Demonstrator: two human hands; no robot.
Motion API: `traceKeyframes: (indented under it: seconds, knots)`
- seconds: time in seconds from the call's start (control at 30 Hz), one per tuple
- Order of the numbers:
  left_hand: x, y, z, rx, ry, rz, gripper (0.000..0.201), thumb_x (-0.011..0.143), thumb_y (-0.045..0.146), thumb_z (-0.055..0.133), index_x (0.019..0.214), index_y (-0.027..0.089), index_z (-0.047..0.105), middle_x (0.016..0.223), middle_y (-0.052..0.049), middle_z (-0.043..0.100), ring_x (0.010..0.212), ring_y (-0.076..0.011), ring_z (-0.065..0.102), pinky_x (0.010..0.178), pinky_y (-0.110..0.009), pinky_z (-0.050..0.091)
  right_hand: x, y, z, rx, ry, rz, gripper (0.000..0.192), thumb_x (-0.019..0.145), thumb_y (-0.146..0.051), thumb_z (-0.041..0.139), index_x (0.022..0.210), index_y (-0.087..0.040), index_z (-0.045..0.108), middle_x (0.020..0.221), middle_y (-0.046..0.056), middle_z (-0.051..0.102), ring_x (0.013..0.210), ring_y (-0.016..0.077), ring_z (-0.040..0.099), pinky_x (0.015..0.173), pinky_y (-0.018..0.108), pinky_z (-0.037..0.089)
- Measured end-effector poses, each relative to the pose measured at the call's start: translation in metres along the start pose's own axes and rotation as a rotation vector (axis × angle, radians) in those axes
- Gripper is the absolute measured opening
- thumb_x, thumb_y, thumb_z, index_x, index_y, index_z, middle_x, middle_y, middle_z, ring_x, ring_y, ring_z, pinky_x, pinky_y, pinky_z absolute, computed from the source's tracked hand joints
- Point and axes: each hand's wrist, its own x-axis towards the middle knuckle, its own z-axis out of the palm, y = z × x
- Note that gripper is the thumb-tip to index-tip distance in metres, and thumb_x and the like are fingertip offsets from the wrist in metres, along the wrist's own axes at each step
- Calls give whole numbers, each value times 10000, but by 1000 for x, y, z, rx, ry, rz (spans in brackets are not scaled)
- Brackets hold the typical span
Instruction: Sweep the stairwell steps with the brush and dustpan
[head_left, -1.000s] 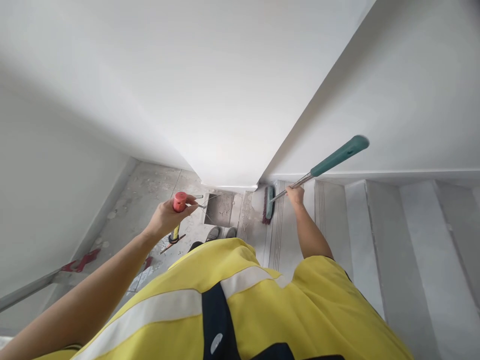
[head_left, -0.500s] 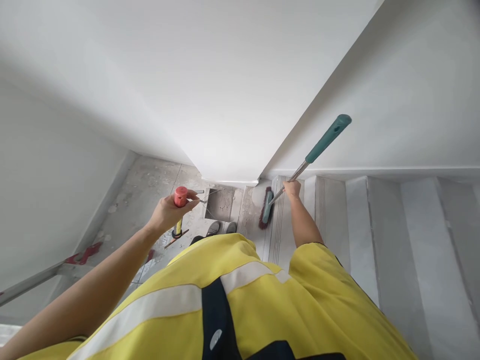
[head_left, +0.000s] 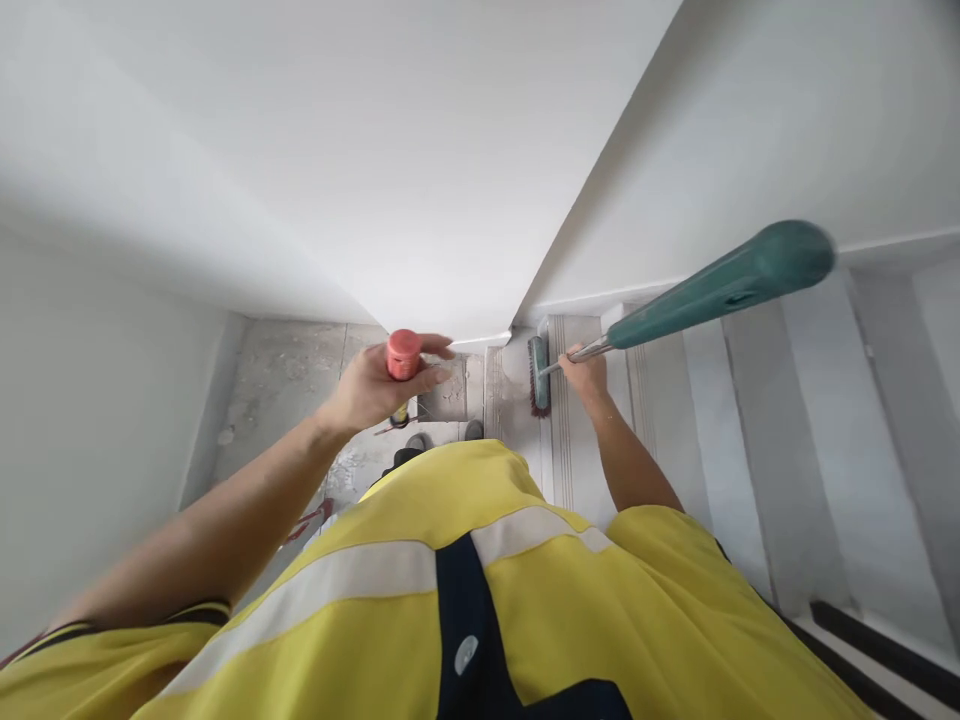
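Observation:
My right hand [head_left: 586, 378] is closed round the metal shaft of a broom [head_left: 709, 295]. Its thick green grip slants up and toward me on the right. The broom head [head_left: 541, 378], with dark red bristles, rests low on a step beside the wall corner. My left hand [head_left: 364, 388] holds the red top end of a long-handled tool [head_left: 403, 356] between thumb and palm, with its other fingers partly extended. Below the hand a piece of yellow and black shaft shows; the tool's lower end is mostly hidden.
Grey stairs [head_left: 757, 420] run off to the right along a white wall [head_left: 435, 180]. A square recess [head_left: 444, 398] lies in the dusty landing floor [head_left: 289, 365], near my shoes. Dark rails [head_left: 892, 650] show at lower right, and a red object [head_left: 309, 522] stands low at left.
My left hand has moved right and up with the red-ended tool. The broom's grip has tilted toward me and looks larger; its head has shifted slightly up in view.

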Motion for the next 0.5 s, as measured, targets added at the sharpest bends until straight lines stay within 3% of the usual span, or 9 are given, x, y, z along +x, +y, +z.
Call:
traceKeyframes:
  seconds: [0.1,0.2,0.33,0.5]
  knots:
    - [3,38,-3,-81,-287,172,706,671,542,768,1275,234,569,1091,-79,652,698,-189,619,665,-333,549,-46,-25,31,-124,-17,-34,158,817,-267,555,815,-159,670,850,109,683,917,247,638,746,265,457]
    - [2,49,-18,-39,-530,218,713,613,488,827,1234,231,588,1091,-90,652,786,-244,652,693,-360,576,-79,-50,70,-223,-54,-16,225,873,-286,498,919,-152,673,960,121,672,895,238,626,744,279,435]
    - [-10,18,-52,-125,-562,336,430,692,330,804,1071,219,635,1132,-98,641,1006,-310,633,806,-420,589,-108,-76,112,-303,-88,65,265,912,-265,437,1028,-168,654,1027,108,655,850,208,624,707,270,419]
    - [-29,-29,-95,-169,-616,297,365,709,261,788,1046,238,647,1166,-92,633,1077,-324,607,891,-485,568,-124,-91,149,-324,-118,105,276,922,-250,425,1071,-184,648,1061,99,644,841,206,628,692,271,420]
